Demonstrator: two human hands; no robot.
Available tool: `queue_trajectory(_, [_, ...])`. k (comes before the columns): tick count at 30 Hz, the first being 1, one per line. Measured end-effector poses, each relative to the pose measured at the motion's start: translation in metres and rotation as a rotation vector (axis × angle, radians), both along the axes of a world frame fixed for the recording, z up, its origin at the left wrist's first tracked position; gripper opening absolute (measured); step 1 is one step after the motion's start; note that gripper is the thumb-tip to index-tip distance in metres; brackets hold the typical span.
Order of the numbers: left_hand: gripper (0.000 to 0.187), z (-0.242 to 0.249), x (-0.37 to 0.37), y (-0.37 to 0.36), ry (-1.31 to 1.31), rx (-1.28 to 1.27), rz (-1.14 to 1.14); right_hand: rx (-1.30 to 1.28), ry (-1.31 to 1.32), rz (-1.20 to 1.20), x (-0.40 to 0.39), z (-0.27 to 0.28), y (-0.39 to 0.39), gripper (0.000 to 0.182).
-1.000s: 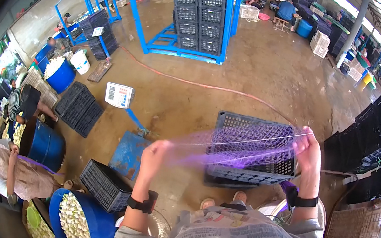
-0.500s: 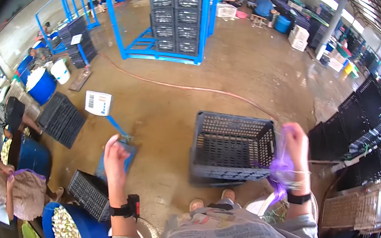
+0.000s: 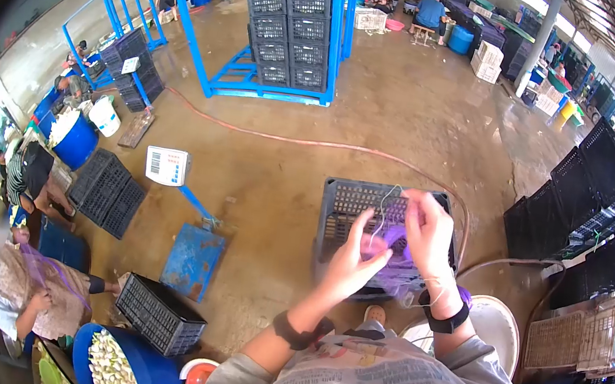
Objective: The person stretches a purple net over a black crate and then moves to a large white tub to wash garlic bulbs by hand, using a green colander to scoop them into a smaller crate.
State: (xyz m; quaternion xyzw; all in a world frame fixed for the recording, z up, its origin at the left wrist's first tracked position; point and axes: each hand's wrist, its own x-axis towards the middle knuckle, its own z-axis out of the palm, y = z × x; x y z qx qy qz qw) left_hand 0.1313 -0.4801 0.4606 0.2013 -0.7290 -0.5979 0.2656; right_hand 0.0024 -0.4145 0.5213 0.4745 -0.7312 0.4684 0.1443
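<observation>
Over the near part of a black plastic crate (image 3: 334, 223), my two hands are close together. My right hand (image 3: 429, 231) pinches a thin pale string (image 3: 384, 207) at its fingertips, and purple netting (image 3: 397, 238) hangs below its fingers. More of the netting falls past the wrist, where loops of string lie near a black band. My left hand (image 3: 352, 267) is just left of it, thumb and fingers apart, at the lower end of the string. The crate's slotted floor and far wall show behind the hands.
A blue platform scale (image 3: 191, 262) stands left on the wet floor. Beside it are a smaller black crate (image 3: 160, 317) and a blue tub (image 3: 85, 365) of pale bulbs. A seated person (image 3: 50, 289) handles purple netting. Black crates (image 3: 584, 184) are stacked right; a hose (image 3: 314, 143) crosses the floor.
My left hand has swung right from beside the scale to the crate. My right hand has moved left over the crate with the netting, and the string is now stretched between the hands.
</observation>
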Motion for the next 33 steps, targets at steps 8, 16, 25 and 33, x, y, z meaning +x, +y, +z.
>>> queue_trajectory(8, [0.024,-0.136,0.056,-0.113,-0.078,0.189,0.419,0.145,-0.227,-0.009,-0.065,0.034,0.06,0.015])
queue_trajectory(16, [0.019,-0.041,0.096,-0.145,0.464,1.012,0.472,0.151,0.066,-0.347,-0.123,0.002,0.097,0.005])
queue_trajectory(25, [0.023,0.038,0.12,-0.113,-0.133,0.265,-0.084,-0.817,-1.495,-0.009,-0.221,-0.085,0.131,0.015])
queue_trajectory(33, [0.03,0.015,0.131,-0.145,-0.536,-0.216,-0.067,-0.531,-1.225,0.098,-0.235,-0.024,0.156,0.01])
